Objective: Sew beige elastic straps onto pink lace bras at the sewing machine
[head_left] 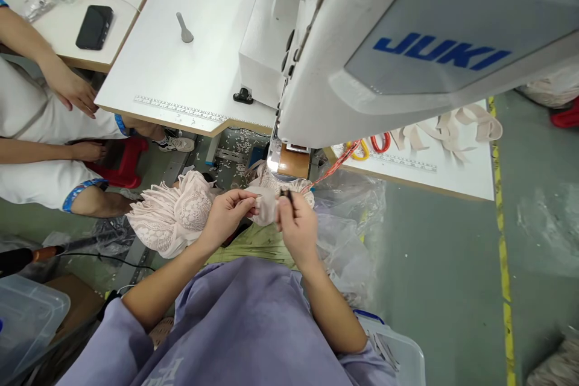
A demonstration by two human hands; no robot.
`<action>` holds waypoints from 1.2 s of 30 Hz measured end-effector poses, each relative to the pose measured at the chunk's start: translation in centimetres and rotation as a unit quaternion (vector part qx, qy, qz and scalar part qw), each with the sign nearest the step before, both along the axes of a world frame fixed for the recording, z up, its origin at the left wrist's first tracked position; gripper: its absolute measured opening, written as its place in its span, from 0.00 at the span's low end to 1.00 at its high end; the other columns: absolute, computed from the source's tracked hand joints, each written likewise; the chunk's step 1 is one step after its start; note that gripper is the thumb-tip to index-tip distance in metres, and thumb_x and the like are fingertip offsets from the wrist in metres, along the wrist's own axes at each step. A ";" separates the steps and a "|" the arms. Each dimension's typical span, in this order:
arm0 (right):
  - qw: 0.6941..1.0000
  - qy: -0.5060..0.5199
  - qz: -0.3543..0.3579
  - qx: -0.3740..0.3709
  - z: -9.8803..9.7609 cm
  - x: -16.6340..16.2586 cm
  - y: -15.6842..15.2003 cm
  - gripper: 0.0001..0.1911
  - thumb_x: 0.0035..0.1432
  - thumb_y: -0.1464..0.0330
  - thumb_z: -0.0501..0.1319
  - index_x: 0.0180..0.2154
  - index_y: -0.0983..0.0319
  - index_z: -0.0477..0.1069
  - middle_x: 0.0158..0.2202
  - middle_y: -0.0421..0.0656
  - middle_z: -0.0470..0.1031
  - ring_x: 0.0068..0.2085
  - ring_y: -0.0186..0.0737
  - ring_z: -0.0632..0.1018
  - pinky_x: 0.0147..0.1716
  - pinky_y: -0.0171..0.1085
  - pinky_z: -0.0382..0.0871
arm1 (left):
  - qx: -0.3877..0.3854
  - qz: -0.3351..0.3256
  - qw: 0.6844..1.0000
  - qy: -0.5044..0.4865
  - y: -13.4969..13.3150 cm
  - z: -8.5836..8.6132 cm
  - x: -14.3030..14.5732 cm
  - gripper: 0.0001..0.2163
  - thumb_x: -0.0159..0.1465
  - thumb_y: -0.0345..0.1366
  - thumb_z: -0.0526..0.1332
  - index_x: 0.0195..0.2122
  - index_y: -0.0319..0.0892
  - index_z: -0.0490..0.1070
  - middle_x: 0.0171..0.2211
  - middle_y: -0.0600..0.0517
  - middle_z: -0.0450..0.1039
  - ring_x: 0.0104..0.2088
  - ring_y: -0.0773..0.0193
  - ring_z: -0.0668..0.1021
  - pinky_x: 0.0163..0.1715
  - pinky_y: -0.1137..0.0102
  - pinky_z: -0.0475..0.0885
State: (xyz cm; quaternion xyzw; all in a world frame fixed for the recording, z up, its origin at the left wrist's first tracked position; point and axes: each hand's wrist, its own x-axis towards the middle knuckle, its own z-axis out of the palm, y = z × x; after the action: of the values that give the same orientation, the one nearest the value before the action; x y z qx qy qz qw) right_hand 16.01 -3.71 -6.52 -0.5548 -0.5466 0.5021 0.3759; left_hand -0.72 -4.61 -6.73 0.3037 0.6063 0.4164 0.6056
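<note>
My left hand (233,211) is closed, its thumb and fingers pinching the edge of a pale piece of fabric (266,208). My right hand (297,226) is closed around a small black tool (286,195), possibly thread snips; motion blurs it. Both hands are in front of the JUKI sewing machine (325,72), just below its lower end (292,163). Pale lace material (298,186) lies behind the fabric, partly hidden by my hands. To the left of my left hand is a bunched stack of pale lace bra cups (174,211). A red-orange cord (335,166) slants down toward my right hand.
The white table (149,30) holds a ruler strip (181,110) and a grey peg (184,29). Scissors with red and yellow handles (380,142) and beige strips (447,132) lie on the right tabletop. A co-worker's hand (72,84) is at left. Clear plastic (348,235) hangs at right.
</note>
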 end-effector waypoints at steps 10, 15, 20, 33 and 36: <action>0.908 0.385 -0.125 -0.107 1.0 1.3 0.4 0.16 0.61 0.55 0.64 0.33 0.57 0.62 0.23 0.30 0.57 0.17 0.24 0.58 0.20 0.26 0.62 | -0.030 -0.040 0.998 -0.050 -0.3 -0.8 -0.5 0.16 0.57 0.46 0.69 0.38 0.37 0.77 0.26 0.51 0.78 0.27 0.67 0.78 0.30 0.72 0.74; 0.885 0.381 -0.265 -0.049 0.1 11.3 2.7 0.16 0.55 0.67 0.68 0.29 0.60 0.59 0.21 0.27 0.48 0.17 0.23 0.50 0.18 0.21 0.58 | -0.019 -0.057 0.998 -0.014 -0.2 -1.4 -2.0 0.14 0.60 0.44 0.66 0.37 0.38 0.77 0.26 0.52 0.77 0.27 0.68 0.76 0.31 0.73 0.73; 0.961 -0.133 -0.236 -0.059 -1.3 21.0 3.4 0.20 0.58 0.50 0.60 0.27 0.58 0.62 0.26 0.38 0.66 0.24 0.33 0.68 0.26 0.35 0.70 | -0.010 -0.162 0.986 0.035 0.2 -0.1 -2.7 0.12 0.62 0.43 0.62 0.38 0.39 0.73 0.28 0.53 0.76 0.27 0.66 0.77 0.31 0.71 0.72; 0.962 -0.125 0.242 -0.008 -0.3 4.9 0.7 0.11 0.62 0.60 0.61 0.31 0.58 0.66 0.22 0.36 0.70 0.24 0.36 0.70 0.25 0.34 0.60 | 0.240 -0.340 0.800 0.433 0.5 3.2 0.7 0.09 0.69 0.40 0.54 0.40 0.42 0.70 0.29 0.48 0.75 0.32 0.58 0.78 0.33 0.68 0.68; 0.988 0.058 0.096 -0.108 -1.0 5.7 1.1 0.14 0.59 0.55 0.62 0.33 0.59 0.68 0.24 0.36 0.71 0.23 0.35 0.70 0.24 0.33 0.62 | 0.233 -0.151 0.892 0.357 -1.6 1.3 0.4 0.12 0.69 0.44 0.55 0.43 0.42 0.71 0.36 0.45 0.77 0.38 0.58 0.78 0.41 0.64 0.72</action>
State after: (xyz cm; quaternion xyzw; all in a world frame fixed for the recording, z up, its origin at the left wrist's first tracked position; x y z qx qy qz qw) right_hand 21.73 -2.62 -7.47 -0.5069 -0.5169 0.6236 0.2949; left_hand -0.30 -6.22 -5.46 0.6521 0.6138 0.3133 0.3160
